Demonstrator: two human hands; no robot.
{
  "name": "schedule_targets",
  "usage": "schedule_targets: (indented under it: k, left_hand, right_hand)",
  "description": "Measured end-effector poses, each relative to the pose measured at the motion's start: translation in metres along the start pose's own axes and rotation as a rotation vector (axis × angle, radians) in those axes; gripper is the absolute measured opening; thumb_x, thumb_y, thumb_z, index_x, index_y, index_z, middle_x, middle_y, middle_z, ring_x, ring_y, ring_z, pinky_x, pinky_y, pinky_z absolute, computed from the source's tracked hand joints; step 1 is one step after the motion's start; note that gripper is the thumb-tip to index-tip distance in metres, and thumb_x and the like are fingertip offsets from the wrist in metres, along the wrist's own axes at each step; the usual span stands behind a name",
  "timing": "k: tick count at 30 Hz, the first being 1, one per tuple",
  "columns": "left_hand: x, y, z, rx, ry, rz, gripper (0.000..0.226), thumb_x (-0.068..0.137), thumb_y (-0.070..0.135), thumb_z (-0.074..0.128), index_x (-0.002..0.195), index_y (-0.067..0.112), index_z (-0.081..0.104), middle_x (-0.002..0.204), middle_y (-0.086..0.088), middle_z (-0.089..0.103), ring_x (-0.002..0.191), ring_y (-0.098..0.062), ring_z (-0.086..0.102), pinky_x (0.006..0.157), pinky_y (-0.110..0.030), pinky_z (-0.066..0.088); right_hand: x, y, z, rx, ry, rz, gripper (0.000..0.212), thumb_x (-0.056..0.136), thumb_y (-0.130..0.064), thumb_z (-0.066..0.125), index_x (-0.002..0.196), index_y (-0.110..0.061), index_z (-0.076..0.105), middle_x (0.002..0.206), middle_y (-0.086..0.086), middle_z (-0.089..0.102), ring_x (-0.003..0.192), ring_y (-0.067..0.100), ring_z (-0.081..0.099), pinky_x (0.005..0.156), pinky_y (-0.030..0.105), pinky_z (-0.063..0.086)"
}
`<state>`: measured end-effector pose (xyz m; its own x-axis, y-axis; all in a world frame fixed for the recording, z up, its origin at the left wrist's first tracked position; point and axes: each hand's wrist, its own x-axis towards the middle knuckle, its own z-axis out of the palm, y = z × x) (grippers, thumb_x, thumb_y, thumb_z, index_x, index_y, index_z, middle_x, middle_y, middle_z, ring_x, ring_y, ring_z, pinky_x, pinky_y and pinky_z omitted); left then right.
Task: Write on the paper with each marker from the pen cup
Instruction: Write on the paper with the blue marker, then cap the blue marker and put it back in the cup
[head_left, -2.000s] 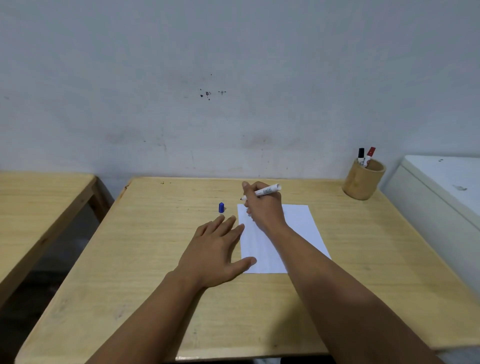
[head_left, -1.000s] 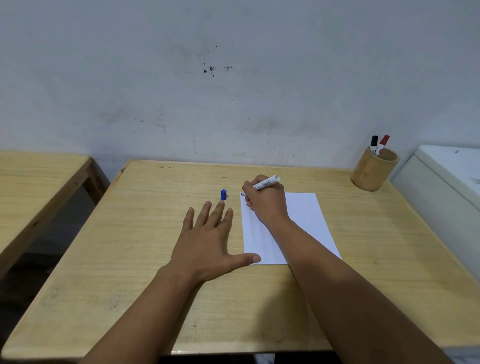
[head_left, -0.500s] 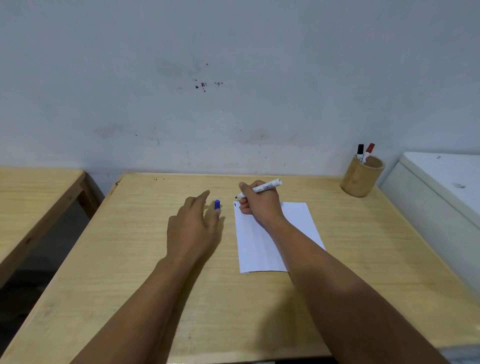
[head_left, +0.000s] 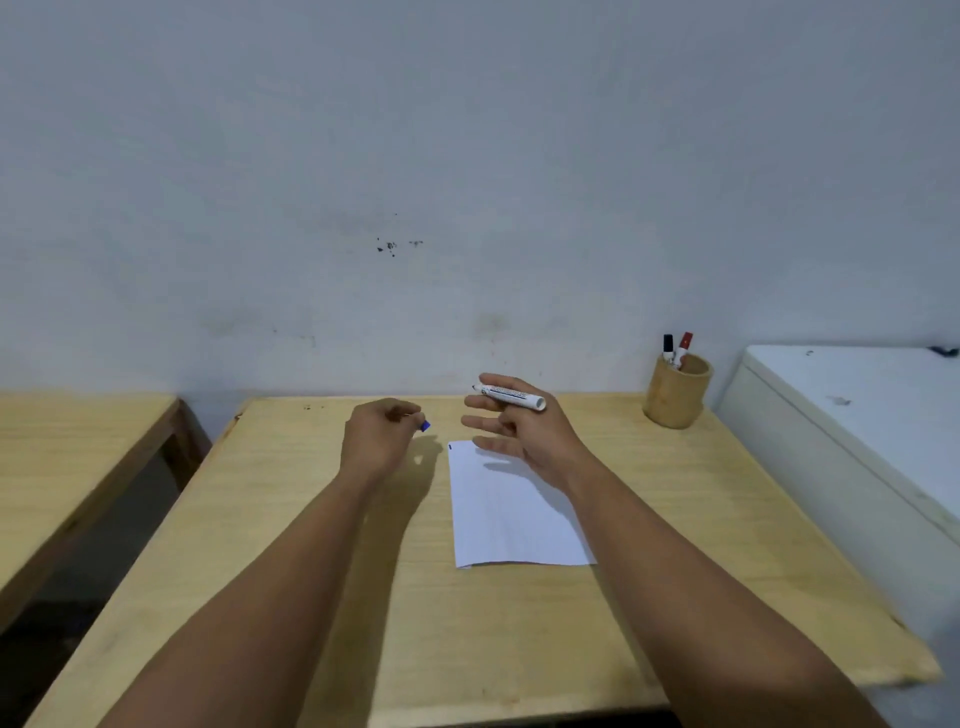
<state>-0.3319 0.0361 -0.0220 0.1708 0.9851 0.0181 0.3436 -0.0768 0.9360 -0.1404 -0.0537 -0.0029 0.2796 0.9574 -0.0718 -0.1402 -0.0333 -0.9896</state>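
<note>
A white sheet of paper (head_left: 511, 512) lies on the wooden table (head_left: 519, 623), with a small blue mark at its top left corner (head_left: 450, 446). My right hand (head_left: 524, 428) hovers above the paper's far end and holds an uncapped white marker (head_left: 511, 396) between its fingers, tip pointing left. My left hand (head_left: 382, 439) is lifted off the table to the left of the paper and pinches the blue cap (head_left: 425, 426). A bamboo pen cup (head_left: 677, 392) stands at the far right corner with a black-capped marker (head_left: 668, 347) and a red-capped marker (head_left: 685, 345) in it.
A second wooden table (head_left: 67, 457) stands to the left across a gap. A white cabinet-like surface (head_left: 852, 415) borders the table on the right. A grey wall runs behind.
My left hand reached to the blue cap and picked it up from the table. My right hand lifted the marker off the paper and loosened its fingers; a blue mark now shows.
</note>
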Motion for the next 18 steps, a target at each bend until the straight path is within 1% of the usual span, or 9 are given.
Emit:
schedule_targets:
  k: [2, 5, 7, 9, 10, 12, 14, 16, 18]
  left_hand:
    - [-0.005, 0.018, -0.004, -0.077, -0.025, 0.015, 0.012, 0.094, 0.016, 0.070, 0.102, 0.011, 0.077, 0.089, 0.001, 0.077, 0.086, -0.022, 0.070, 0.071, -0.028, 0.050]
    - [-0.013, 0.044, -0.008, -0.117, -0.030, 0.056, 0.013, 0.096, 0.015, 0.069, 0.104, 0.008, 0.076, 0.086, 0.001, 0.075, 0.075, -0.014, 0.067, 0.063, -0.023, 0.046]
    - [-0.018, 0.058, -0.009, -0.118, -0.030, 0.074, 0.012, 0.096, 0.015, 0.070, 0.103, 0.009, 0.077, 0.086, 0.001, 0.075, 0.074, -0.013, 0.066, 0.059, -0.023, 0.043]
    - [-0.023, 0.069, -0.008, -0.126, -0.030, 0.088, 0.011, 0.096, 0.016, 0.070, 0.102, 0.010, 0.077, 0.086, 0.001, 0.075, 0.074, -0.014, 0.066, 0.058, -0.024, 0.043]
    - [-0.025, 0.073, -0.008, -0.129, -0.028, 0.091, 0.011, 0.096, 0.016, 0.070, 0.102, 0.010, 0.077, 0.086, 0.001, 0.075, 0.074, -0.014, 0.067, 0.058, -0.024, 0.044]
    - [-0.028, 0.080, -0.007, -0.131, -0.028, 0.090, 0.010, 0.095, 0.016, 0.070, 0.101, 0.012, 0.077, 0.088, 0.001, 0.076, 0.075, -0.014, 0.068, 0.059, -0.025, 0.044]
    - [-0.031, 0.085, -0.007, -0.138, -0.031, 0.083, 0.008, 0.095, 0.017, 0.070, 0.098, 0.013, 0.077, 0.089, 0.000, 0.076, 0.078, -0.015, 0.069, 0.061, -0.027, 0.045]
    - [-0.033, 0.090, -0.006, -0.153, -0.031, 0.078, 0.009, 0.095, 0.018, 0.070, 0.097, 0.013, 0.078, 0.089, -0.001, 0.076, 0.078, -0.015, 0.069, 0.064, -0.028, 0.046]
    - [-0.034, 0.095, -0.004, -0.177, -0.033, 0.076, 0.010, 0.096, 0.018, 0.070, 0.096, 0.012, 0.078, 0.089, -0.002, 0.075, 0.078, -0.015, 0.069, 0.068, -0.030, 0.048]
  right_hand:
    - [-0.007, -0.007, 0.000, 0.080, -0.028, 0.034, 0.071, 0.093, 0.021, 0.028, 0.134, -0.019, 0.070, 0.129, 0.017, 0.078, 0.112, 0.037, 0.080, 0.093, 0.053, 0.064]
    - [-0.020, -0.016, 0.003, 0.119, -0.044, 0.032, 0.069, 0.097, 0.018, 0.029, 0.139, -0.021, 0.068, 0.131, 0.012, 0.079, 0.115, 0.034, 0.079, 0.089, 0.052, 0.064]
    - [-0.028, -0.020, 0.005, 0.143, -0.053, 0.012, 0.060, 0.105, 0.011, 0.032, 0.140, -0.022, 0.067, 0.132, 0.011, 0.078, 0.116, 0.033, 0.079, 0.090, 0.053, 0.065]
    - [-0.035, -0.026, 0.007, 0.169, -0.048, -0.005, 0.043, 0.113, -0.005, 0.041, 0.140, -0.021, 0.070, 0.133, 0.011, 0.077, 0.116, 0.033, 0.079, 0.092, 0.055, 0.065]
    - [-0.038, -0.029, 0.008, 0.191, -0.041, -0.008, 0.037, 0.113, -0.011, 0.046, 0.138, -0.020, 0.072, 0.133, 0.012, 0.077, 0.114, 0.034, 0.079, 0.091, 0.054, 0.065]
    - [-0.046, -0.035, 0.008, 0.253, -0.018, -0.011, 0.032, 0.109, -0.012, 0.054, 0.131, -0.016, 0.078, 0.130, 0.015, 0.078, 0.104, 0.034, 0.082, 0.082, 0.048, 0.068]
    - [-0.051, -0.038, 0.007, 0.228, -0.006, -0.050, 0.027, 0.108, -0.011, 0.057, 0.124, -0.013, 0.079, 0.126, 0.018, 0.078, 0.086, 0.030, 0.083, 0.070, 0.039, 0.068]
    - [-0.055, -0.036, 0.005, 0.086, -0.003, -0.107, 0.018, 0.108, -0.011, 0.061, 0.117, -0.016, 0.075, 0.122, 0.017, 0.078, 0.069, 0.021, 0.077, 0.061, 0.033, 0.064]
    - [-0.056, -0.034, 0.004, -0.067, 0.009, -0.137, 0.010, 0.106, -0.014, 0.067, 0.111, -0.021, 0.069, 0.117, 0.013, 0.081, 0.062, 0.017, 0.070, 0.056, 0.029, 0.060]
